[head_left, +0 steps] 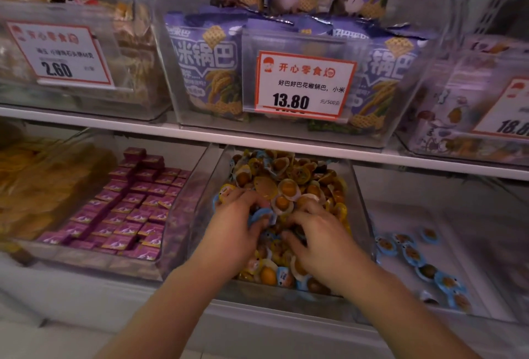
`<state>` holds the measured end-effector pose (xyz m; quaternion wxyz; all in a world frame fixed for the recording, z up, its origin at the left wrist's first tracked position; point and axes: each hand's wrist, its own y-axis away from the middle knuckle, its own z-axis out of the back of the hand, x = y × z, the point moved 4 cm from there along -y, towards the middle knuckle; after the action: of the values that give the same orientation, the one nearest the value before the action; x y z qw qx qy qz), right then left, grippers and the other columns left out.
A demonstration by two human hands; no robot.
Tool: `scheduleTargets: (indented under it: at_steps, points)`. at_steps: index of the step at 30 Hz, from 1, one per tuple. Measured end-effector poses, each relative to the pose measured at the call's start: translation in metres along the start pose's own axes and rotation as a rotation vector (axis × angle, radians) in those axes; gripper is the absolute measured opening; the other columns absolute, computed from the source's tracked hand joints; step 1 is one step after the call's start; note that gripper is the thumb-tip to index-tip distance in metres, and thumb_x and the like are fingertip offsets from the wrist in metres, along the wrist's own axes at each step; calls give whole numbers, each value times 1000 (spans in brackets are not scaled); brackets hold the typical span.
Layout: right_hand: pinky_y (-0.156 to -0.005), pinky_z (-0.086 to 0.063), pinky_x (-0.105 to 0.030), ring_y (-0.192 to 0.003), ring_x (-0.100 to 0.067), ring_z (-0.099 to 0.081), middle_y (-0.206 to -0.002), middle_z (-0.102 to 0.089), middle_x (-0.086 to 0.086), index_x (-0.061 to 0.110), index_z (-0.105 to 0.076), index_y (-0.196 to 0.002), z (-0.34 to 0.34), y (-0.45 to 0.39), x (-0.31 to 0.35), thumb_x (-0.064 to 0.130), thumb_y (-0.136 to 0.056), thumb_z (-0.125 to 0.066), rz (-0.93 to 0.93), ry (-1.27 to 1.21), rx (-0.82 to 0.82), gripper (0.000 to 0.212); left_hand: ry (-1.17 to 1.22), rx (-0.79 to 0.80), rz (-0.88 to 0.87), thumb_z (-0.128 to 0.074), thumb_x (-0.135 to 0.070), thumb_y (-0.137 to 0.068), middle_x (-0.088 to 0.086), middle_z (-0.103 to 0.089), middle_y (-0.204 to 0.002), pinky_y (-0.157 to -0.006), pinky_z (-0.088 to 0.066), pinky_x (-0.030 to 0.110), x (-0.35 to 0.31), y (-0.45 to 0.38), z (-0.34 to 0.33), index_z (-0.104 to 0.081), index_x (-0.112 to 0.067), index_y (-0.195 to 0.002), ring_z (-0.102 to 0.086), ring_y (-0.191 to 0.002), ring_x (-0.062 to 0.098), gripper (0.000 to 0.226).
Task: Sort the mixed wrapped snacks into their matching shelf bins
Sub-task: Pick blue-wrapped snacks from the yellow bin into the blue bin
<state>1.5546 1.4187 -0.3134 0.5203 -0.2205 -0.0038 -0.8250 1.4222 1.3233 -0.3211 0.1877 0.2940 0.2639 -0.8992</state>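
Both hands are down in the middle bin [361, 201] on the lower shelf, buried among the mixed wrapped snacks [286, 184] heaped there. The left hand [239, 232] curls its fingers around a blue-rimmed snack [259, 214]; the right hand [317, 234] has its fingers bent into the pile, but whether it grips anything cannot be told. The right bin [486, 244] holds a few blue-wrapped snacks [412, 254], the left bin [169, 232] rows of purple packets [126, 209]. Beyond, on the upper shelf [257, 136], a clear bin [183, 106] holds purple bags [206, 66] behind a 13.80 price tag [305, 83].
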Motion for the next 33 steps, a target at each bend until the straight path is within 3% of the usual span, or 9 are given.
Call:
scheduleTargets:
  at_steps: [3, 6, 9, 11, 14, 18, 21, 28, 33]
  points:
    - [-71, -37, -3, -85, 2, -56, -93, -57, 18, 31, -70, -87, 15, -1, -5, 26, -95, -63, -176, -305, -168, 11, 168, -144, 72, -74, -24, -86, -17, -65, -94, -72, -45, 9, 4, 2, 16, -66, -35, -90, -61, -87, -1, 14]
    - [-73, -51, -16, -82, 5, -65, -78, -71, 17, 34, -72, -72, 21, -1, -7, 26, -94, -65, -425, -704, -282, 24, 505, -227, 161, -74, -29, -88, -17, -73, -93, -62, -55, 19, -3, 3, 25, -69, -35, -91, -71, -72, 7, 8]
    - [-77, -60, -43, -89, -24, -72, -94, -76, -12, 14, -78, -92, 12, 3, 1, 20, -95, -60, -684, -1300, -302, 19, 712, -306, 167, -71, -26, -89, -8, -75, -90, -58, -58, 23, -20, 6, 23, -69, -28, -94, -73, -67, 13, 5]
    - [-63, -60, -37, -84, -27, -72, -103, -74, -23, 3, -73, -104, 8, 6, 18, 22, -97, -53, -746, -1641, -214, 29, 656, -384, 123, -72, -22, -89, -15, -73, -90, -61, -53, 14, -32, 12, 14, -67, -29, -93, -71, -75, 5, 10]
    - [-70, -60, -36, -92, -25, -75, -105, -75, -17, 9, -78, -102, 2, 11, 43, 39, -97, -52, -760, -1898, -69, 40, 516, -412, 68, -68, -22, -93, -24, -66, -100, -72, -47, 7, -49, 23, -6, -61, -45, -100, -65, -91, -4, 25]
    - [-84, -55, -34, -94, -20, -74, -103, -77, -9, 16, -80, -100, -6, 17, 42, 48, -90, -64, -859, -1930, -94, 38, 445, -306, 31, -62, -23, -96, -32, -58, -116, -90, -44, 10, -60, 23, -25, -42, -63, -123, -57, -112, -5, 52]
    - [-95, -52, -36, -103, -22, -72, -110, -75, -10, 16, -78, -106, 2, 20, 33, 42, -92, -64, -818, -1944, -89, 33, 400, -225, 18, -58, -38, -96, -28, -58, -121, -101, -46, 30, -57, 20, -30, -34, -54, -140, -54, -122, 4, 53]
    - [-77, -59, -34, -93, -22, -74, -102, -76, -11, 15, -75, -108, 22, 24, 15, 22, -92, -67, -697, -1730, -234, 19, 577, 66, -92, -59, -35, -91, -28, -46, -145, -115, -37, 34, -65, 18, -31, -37, -37, -148, -41, -137, -2, 61]
    - [-42, -44, -23, -50, -15, -60, -62, -64, -5, 7, -68, -90, 57, 31, -17, 22, -94, -67, -578, -1488, -494, 16, 537, 115, -121, -50, -60, -93, -20, -48, -147, -109, -39, 39, -57, 23, -15, -42, -37, -146, -43, -138, 4, 59]
